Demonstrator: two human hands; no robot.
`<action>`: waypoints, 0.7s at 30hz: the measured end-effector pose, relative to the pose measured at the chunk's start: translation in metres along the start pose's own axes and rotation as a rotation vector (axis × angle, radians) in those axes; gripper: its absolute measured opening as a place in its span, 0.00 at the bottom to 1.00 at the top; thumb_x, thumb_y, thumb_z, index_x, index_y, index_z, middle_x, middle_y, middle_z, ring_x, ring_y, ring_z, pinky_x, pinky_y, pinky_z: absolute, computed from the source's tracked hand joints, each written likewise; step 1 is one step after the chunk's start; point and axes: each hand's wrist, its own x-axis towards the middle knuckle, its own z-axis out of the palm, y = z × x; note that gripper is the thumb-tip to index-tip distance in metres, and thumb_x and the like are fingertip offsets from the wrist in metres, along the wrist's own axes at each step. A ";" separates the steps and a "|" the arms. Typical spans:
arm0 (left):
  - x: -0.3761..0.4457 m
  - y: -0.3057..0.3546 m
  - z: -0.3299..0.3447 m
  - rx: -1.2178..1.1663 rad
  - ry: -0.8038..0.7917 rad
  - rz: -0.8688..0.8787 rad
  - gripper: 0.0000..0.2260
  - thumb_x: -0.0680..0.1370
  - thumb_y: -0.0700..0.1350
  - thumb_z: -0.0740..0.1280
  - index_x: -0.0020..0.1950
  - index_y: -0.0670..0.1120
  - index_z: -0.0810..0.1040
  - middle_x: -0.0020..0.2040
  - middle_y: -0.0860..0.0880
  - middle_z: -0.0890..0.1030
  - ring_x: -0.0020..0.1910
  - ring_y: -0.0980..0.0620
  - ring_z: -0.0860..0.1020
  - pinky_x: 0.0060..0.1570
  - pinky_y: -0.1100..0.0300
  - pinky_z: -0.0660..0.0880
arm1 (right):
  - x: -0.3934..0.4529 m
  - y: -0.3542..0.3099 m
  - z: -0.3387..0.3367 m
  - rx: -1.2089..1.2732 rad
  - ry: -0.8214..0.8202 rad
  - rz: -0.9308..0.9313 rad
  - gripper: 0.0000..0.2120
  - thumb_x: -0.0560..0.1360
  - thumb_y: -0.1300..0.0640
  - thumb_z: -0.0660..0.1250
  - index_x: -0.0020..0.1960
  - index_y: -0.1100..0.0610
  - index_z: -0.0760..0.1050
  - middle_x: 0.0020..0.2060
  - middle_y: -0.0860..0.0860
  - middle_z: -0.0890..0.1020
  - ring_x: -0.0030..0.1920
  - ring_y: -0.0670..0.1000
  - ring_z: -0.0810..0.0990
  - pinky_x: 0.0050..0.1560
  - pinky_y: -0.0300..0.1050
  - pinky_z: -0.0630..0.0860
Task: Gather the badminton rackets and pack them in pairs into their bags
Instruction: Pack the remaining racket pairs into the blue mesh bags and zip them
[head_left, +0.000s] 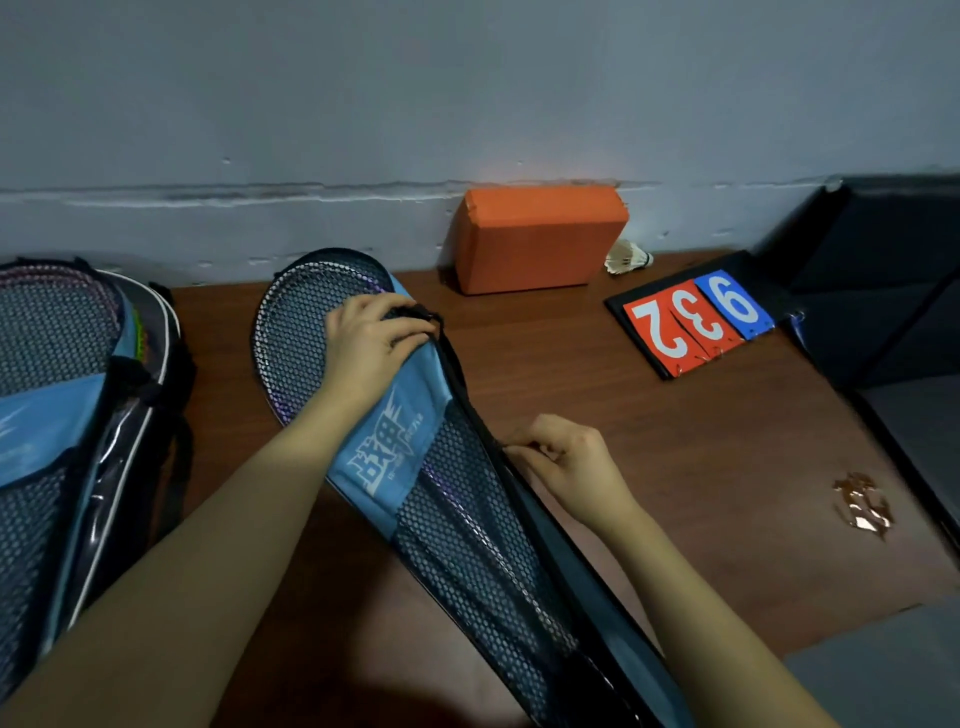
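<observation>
A blue and black mesh racket bag (395, 457) lies slantwise on the brown table (649, 415), and racket heads with purple frames (296, 332) show through its mesh. My left hand (371, 353) grips the bag's top edge near its black strap. My right hand (563, 460) pinches the zipper pull on the bag's black right edge, about midway along. A second bag (67, 415) of the same kind lies at the far left with rackets visible inside.
An orange block (537, 236) stands against the grey wall. A white shuttlecock (628, 257) lies beside it. A flip scoreboard (698, 319) showing 2, 3, 9 rests at the right, next to a dark case (883, 291). The table veneer is chipped (862, 506).
</observation>
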 end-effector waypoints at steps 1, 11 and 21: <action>-0.003 0.002 0.001 0.028 -0.013 -0.007 0.11 0.74 0.52 0.63 0.50 0.52 0.83 0.57 0.51 0.79 0.58 0.43 0.72 0.53 0.54 0.58 | -0.004 0.002 -0.002 0.008 -0.003 0.014 0.07 0.73 0.53 0.67 0.42 0.57 0.80 0.36 0.48 0.80 0.38 0.49 0.77 0.37 0.52 0.75; -0.089 0.076 0.014 0.082 -0.238 0.185 0.09 0.75 0.48 0.64 0.52 0.53 0.82 0.58 0.53 0.79 0.65 0.46 0.71 0.58 0.53 0.52 | -0.015 -0.001 -0.002 0.041 0.065 -0.031 0.04 0.72 0.59 0.68 0.45 0.56 0.81 0.40 0.48 0.82 0.43 0.50 0.80 0.43 0.51 0.77; -0.071 0.069 0.032 -0.013 -0.018 -0.173 0.07 0.77 0.46 0.65 0.49 0.52 0.83 0.54 0.55 0.81 0.61 0.51 0.72 0.56 0.53 0.56 | -0.050 0.014 -0.021 0.052 -0.022 0.039 0.03 0.72 0.61 0.70 0.41 0.55 0.81 0.36 0.38 0.77 0.37 0.38 0.75 0.39 0.35 0.70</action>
